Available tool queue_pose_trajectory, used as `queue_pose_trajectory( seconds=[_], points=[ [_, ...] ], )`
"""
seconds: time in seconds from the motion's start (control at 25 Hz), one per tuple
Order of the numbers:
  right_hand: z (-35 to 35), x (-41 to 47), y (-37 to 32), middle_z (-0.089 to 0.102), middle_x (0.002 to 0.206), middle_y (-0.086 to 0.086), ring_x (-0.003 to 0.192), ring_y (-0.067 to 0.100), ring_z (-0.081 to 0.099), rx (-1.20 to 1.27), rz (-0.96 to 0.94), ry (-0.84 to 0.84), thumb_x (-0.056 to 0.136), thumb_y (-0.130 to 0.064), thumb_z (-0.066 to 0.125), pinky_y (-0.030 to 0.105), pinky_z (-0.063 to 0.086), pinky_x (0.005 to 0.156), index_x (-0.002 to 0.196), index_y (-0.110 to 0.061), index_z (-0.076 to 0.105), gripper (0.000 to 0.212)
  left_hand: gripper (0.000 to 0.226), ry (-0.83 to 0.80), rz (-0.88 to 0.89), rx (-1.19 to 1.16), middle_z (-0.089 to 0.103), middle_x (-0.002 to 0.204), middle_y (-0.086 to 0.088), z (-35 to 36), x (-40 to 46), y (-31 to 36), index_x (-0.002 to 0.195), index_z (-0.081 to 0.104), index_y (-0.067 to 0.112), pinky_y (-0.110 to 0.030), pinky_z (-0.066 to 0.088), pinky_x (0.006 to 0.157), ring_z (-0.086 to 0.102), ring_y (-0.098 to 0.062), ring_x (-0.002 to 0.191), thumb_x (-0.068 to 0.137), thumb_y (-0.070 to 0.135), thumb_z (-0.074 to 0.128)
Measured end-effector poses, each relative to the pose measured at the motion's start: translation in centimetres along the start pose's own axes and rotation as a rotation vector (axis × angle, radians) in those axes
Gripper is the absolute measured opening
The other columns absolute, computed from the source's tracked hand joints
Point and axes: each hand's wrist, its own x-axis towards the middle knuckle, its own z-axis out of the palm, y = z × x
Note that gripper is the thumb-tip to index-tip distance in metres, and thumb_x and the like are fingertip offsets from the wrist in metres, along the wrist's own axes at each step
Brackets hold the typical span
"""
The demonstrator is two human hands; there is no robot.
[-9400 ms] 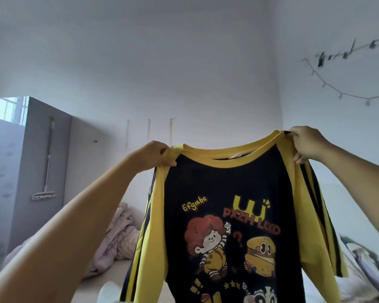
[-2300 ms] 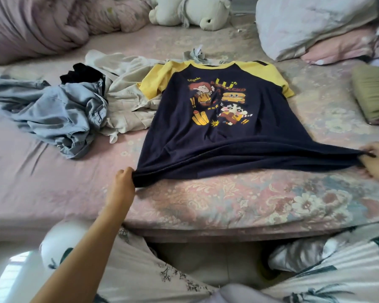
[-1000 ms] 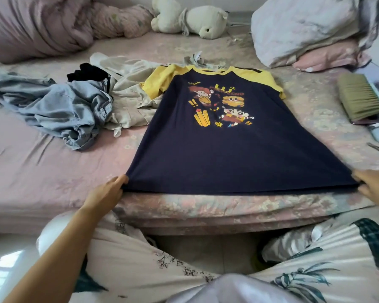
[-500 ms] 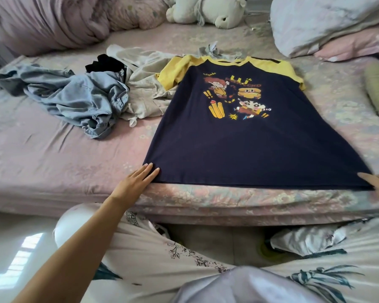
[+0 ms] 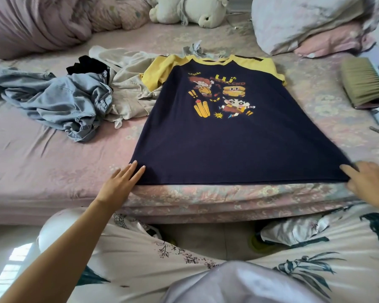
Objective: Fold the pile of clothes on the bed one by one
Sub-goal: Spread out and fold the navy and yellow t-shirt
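A navy T-shirt (image 5: 234,145) with yellow sleeves and a cartoon print lies spread flat, face up, on the bed (image 5: 42,171), its hem along the near edge. My left hand (image 5: 120,184) rests flat with straight fingers at the hem's left corner. My right hand (image 5: 370,184) lies with fingers extended at the hem's right corner. Left of the shirt sits the pile: crumpled blue denim (image 5: 61,103), a beige garment (image 5: 127,88) partly under the yellow sleeve, and a black piece (image 5: 85,65).
A bunched pink duvet (image 5: 37,20) fills the back left, a plush toy (image 5: 190,9) sits at the back, and pillows (image 5: 311,20) at the back right. A brush (image 5: 362,84) lies at the right edge. My patterned trouser legs (image 5: 162,263) are below the mattress.
The shirt went from held up in the air to laid on the bed. Both hands pulled the hem toward the near edge, then released their grip and now lie flat at its corners.
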Motion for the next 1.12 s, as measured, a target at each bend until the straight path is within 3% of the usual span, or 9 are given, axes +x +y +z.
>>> queue_pose_trajectory(
  seconds=[0.08, 0.16, 0.32, 0.48, 0.6, 0.68, 0.84, 1.04, 1.12],
  points=[
    [-3.0, -2.0, -1.9, 0.06, 0.096, 0.008, 0.082, 0.028, 0.056, -0.067, -0.005, -0.163, 0.072, -0.018, 0.073, 0.032, 0.041, 0.063, 0.141, -0.027, 0.043, 0.076, 0.115, 0.036, 0.033, 0.067, 0.057, 0.127, -0.023, -0.1, 0.4, 0.1, 0.132, 0.048, 0.003, -0.043, 0.049, 0.092, 0.061, -0.037, 0.111, 0.022, -0.014, 0.077],
    [-4.3, -3.0, -1.9, 0.059, 0.108, -0.007, 0.093, 0.013, 0.055, -0.242, -0.148, 0.193, 0.087, -0.026, 0.058, 0.027, 0.033, 0.066, 0.15, -0.029, 0.021, 0.073, 0.115, 0.114, 0.067, 0.125, 0.059, 0.125, -0.023, 0.3, 0.6, 0.0, 0.133, 0.039, 0.003, -0.037, 0.027, 0.111, 0.06, -0.038, 0.112, 0.026, -0.02, 0.073],
    [-2.1, -1.7, -0.6, 0.061, 0.079, -0.003, 0.072, 0.019, 0.06, 0.067, 0.11, -0.239, 0.071, -0.008, 0.069, 0.03, 0.033, 0.063, 0.14, -0.019, 0.046, 0.074, 0.114, 0.11, 0.082, 0.086, 0.059, 0.123, -0.025, 1.0, -0.4, -0.8, 0.132, 0.041, 0.002, -0.032, 0.015, 0.111, 0.061, -0.039, 0.109, 0.024, -0.023, 0.069],
    [-4.4, -3.2, -0.4, 0.056, 0.091, -0.017, 0.091, 0.002, 0.057, -0.033, 0.008, 0.114, 0.091, -0.02, 0.049, 0.027, 0.024, 0.067, 0.15, -0.034, 0.012, 0.071, 0.115, 0.119, 0.117, 0.027, 0.059, 0.125, -0.023, 1.0, -0.8, -1.6, 0.132, 0.047, 0.002, -0.024, 0.009, 0.114, 0.061, -0.038, 0.108, 0.023, -0.026, 0.069],
    [-5.7, -4.3, -1.2, 0.057, 0.103, -0.02, 0.1, 0.002, 0.054, -0.213, -0.047, -0.04, 0.092, -0.017, 0.041, 0.026, 0.026, 0.071, 0.148, -0.039, 0.016, 0.065, 0.107, 0.086, 0.125, 0.053, 0.058, 0.127, -0.022, 1.3, -1.3, -2.2, 0.13, 0.05, 0.0, -0.024, 0.011, 0.114, 0.061, -0.036, 0.109, 0.028, -0.019, 0.075],
    [-7.1, -4.1, -1.9, 0.053, 0.117, -0.016, 0.11, 0.007, 0.049, -0.442, -0.116, -0.173, 0.093, -0.022, 0.039, 0.029, 0.03, 0.08, 0.143, -0.04, 0.026, 0.055, 0.071, 0.162, 0.156, 0.12, 0.062, 0.121, -0.022, 0.5, -1.1, -1.9, 0.121, 0.057, -0.001, -0.036, 0.026, 0.103, 0.066, -0.034, 0.101, 0.052, 0.0, 0.069],
    [-11.3, -1.6, -10.4, 0.047, 0.133, 0.012, 0.124, 0.029, 0.045, -0.19, -0.22, 0.231, 0.085, -0.023, 0.058, 0.051, 0.032, 0.102, 0.122, -0.025, 0.061, 0.037, 0.05, 0.355, 0.126, -0.039, 0.062, 0.123, -0.019, -3.3, 6.7, 3.1, 0.116, 0.064, 0.006, -0.044, 0.038, 0.098, 0.065, -0.033, 0.104, 0.079, 0.024, 0.037],
    [-13.4, 2.4, -24.1, -0.009, 0.16, -0.005, 0.146, 0.023, -0.011, 0.212, -0.31, 0.059, 0.095, -0.061, 0.011, 0.064, -0.003, 0.109, 0.149, -0.04, -0.003, 0.06, 0.07, 0.005, -0.032, -0.168, 0.004, 0.16, -0.001, -3.6, 15.7, 12.7, 0.151, 0.008, 0.032, -0.056, 0.002, 0.114, 0.002, -0.024, 0.147, 0.086, 0.059, 0.003],
    [-11.1, 1.9, -24.6, -0.007, 0.16, -0.005, 0.146, 0.023, -0.01, 0.229, -0.281, 0.018, 0.085, -0.068, -0.011, 0.065, -0.002, 0.109, 0.149, -0.039, -0.008, 0.07, 0.068, -0.015, -0.044, -0.148, 0.008, 0.16, 0.0, -1.1, 14.8, 13.5, 0.15, 0.003, 0.032, -0.056, 0.004, 0.115, 0.005, -0.024, 0.147, 0.087, 0.059, 0.001]
  ],
)
